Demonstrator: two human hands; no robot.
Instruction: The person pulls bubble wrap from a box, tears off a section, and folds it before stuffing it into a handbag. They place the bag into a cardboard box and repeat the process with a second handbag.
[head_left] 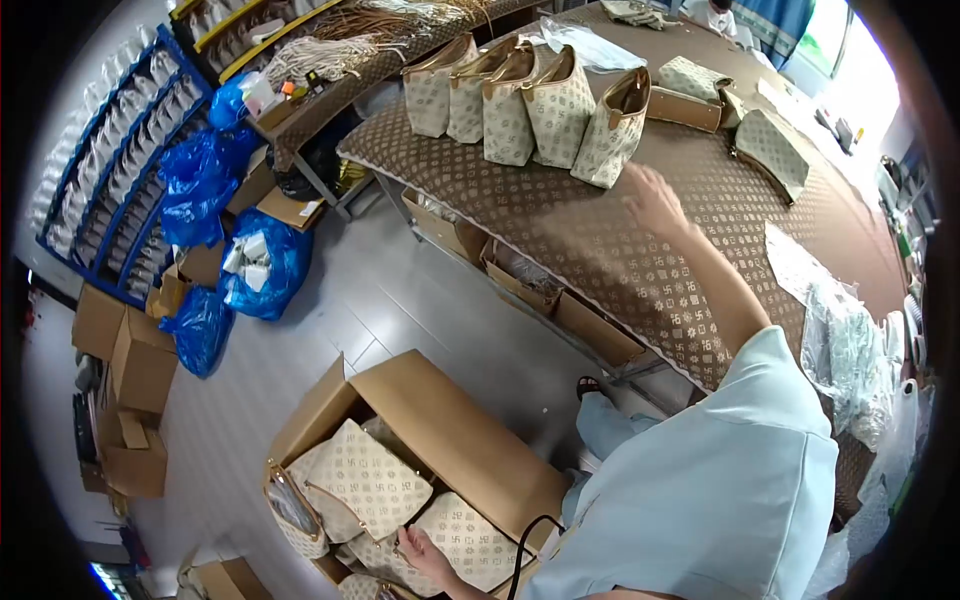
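- The table (600, 250) is the largest thing: a long surface under a brown patterned cover, running from the middle of the scene off to the far right.
- The cardboard box (450, 425) stands open on the grey floor at the near side, left of the person's light blue sleeve (730, 480), with cream patterned bags (370, 480) packed inside it.
- A row of bags (530, 105) stands upright on the far left end of the table, five side by side and touching, openings up.
- Blue plastic sacks (210, 180) lie heaped on the floor at the far left, beside a blue rack (110, 170) of packets.
- More cardboard boxes (130, 360) are stacked at the left edge of the floor.
- Clear plastic wrapping (850, 350) lies bunched on the right side of the table.
- Flatter bags (770, 145) lie on the table farther right, well apart from the upright row.
- The right hand (652, 198) is stretched out over the table, just near of the rightmost upright bag; it is blurred, the fingers look spread and it holds nothing.
- The left hand (425, 553) reaches down into the box at the near edge, fingers resting on the top of a bag there; whether it grips the bag cannot be told.
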